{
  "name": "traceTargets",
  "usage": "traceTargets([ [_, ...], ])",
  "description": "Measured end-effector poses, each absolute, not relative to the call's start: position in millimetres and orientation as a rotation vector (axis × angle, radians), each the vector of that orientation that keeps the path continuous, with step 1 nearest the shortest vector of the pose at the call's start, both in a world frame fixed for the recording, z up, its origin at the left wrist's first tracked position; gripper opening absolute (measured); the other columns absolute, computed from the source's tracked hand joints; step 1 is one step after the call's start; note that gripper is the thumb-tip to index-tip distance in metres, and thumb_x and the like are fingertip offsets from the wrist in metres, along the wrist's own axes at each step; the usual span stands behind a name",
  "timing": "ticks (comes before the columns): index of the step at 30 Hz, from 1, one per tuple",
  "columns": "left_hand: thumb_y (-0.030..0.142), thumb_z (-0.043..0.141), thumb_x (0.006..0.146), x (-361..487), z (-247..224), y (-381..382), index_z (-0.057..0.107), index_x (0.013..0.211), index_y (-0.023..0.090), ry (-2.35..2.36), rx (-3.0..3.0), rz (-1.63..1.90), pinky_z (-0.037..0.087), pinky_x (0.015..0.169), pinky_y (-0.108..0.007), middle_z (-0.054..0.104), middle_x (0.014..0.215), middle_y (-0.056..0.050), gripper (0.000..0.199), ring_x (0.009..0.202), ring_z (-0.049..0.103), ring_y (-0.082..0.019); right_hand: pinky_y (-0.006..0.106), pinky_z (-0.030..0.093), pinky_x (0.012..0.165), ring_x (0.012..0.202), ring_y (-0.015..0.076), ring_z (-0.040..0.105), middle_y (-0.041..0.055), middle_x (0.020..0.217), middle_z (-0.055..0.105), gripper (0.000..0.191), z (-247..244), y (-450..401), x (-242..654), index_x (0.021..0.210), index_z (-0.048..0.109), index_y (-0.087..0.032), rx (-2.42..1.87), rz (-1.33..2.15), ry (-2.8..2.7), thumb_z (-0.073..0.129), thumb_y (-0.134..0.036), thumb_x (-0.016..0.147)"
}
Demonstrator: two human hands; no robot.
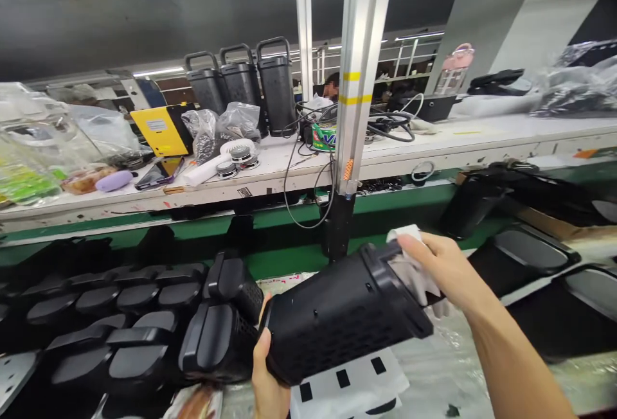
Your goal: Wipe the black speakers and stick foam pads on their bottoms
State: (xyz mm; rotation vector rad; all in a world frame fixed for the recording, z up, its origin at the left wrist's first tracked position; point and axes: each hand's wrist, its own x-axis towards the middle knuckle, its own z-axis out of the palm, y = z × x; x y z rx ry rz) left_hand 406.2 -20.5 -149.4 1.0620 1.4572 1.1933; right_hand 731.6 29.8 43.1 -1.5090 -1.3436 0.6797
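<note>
A black perforated housing is tilted above the bench at the middle, its handle end toward the upper right. My left hand grips its lower left end, thumb on the near side. At the other end, my right hand is closed on a whitish cloth, which lies against the housing's handle end. Under the housing is a white sheet with black rectangles.
Several black housings stand in rows at the left; more lie at the right. A metal post rises from the shelf edge. A cable loop hangs down beside it. A person's head shows beyond the shelf.
</note>
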Motion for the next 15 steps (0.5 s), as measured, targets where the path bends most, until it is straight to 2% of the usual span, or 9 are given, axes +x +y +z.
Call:
traceTargets([
  [1, 0.063, 0.022, 0.092, 428, -143, -16, 0.063, 0.115, 0.039, 1.37, 0.944, 1.244, 0.055, 0.089, -0.041, 0.069, 0.118, 0.001, 0.053, 0.111, 0.063, -0.02, 0.027, 0.037, 0.053, 0.058, 0.0164, 0.05, 0.0014, 0.059, 0.058, 0.053, 47, 35, 728, 0.059, 0.06, -0.017, -1.458, 0.82, -1.342, 0.066, -0.068, 0.069],
  [4, 0.061, 0.04, 0.087, 461, -123, -12, 0.069, 0.105, 0.04, 0.922, 0.293, 1.317, 0.054, 0.094, -0.043, 0.07, 0.115, 0.005, 0.04, 0.115, 0.063, -0.025, 0.026, 0.043, 0.055, 0.062, 0.0181, 0.058, 0.0043, 0.07, 0.068, 0.046, 56, 48, 715, 0.075, 0.071, -0.015, -1.282, 1.222, -1.224, 0.074, -0.061, 0.066],
  [6, 0.056, 0.051, 0.083, 465, -114, -13, 0.074, 0.096, 0.037, 0.782, 0.037, 1.295, 0.056, 0.093, -0.043, 0.073, 0.108, 0.002, 0.032, 0.109, 0.066, -0.027, 0.025, 0.044, 0.055, 0.063, 0.0175, 0.061, 0.0049, 0.072, 0.07, 0.042, 60, 51, 706, 0.076, 0.073, -0.015, -1.191, 1.362, -1.093, 0.076, -0.055, 0.066],
  [11, 0.043, 0.054, 0.083, 463, -117, -19, 0.075, 0.091, 0.033, 0.71, 0.011, 1.281, 0.057, 0.09, -0.045, 0.076, 0.1, -0.001, 0.024, 0.098, 0.07, -0.026, 0.022, 0.046, 0.054, 0.062, 0.0149, 0.062, 0.0027, 0.071, 0.071, 0.031, 63, 44, 686, 0.074, 0.074, -0.016, -1.035, 1.393, -0.958, 0.078, -0.046, 0.068],
  [15, 0.043, 0.056, 0.083, 467, -122, -21, 0.076, 0.086, 0.032, 0.731, 0.118, 1.234, 0.056, 0.086, -0.049, 0.076, 0.099, -0.005, 0.022, 0.095, 0.071, -0.03, 0.024, 0.049, 0.054, 0.065, 0.0173, 0.065, 0.0015, 0.071, 0.071, 0.031, 59, 39, 680, 0.085, 0.074, -0.021, -1.033, 1.152, -0.877, 0.074, -0.05, 0.074],
])
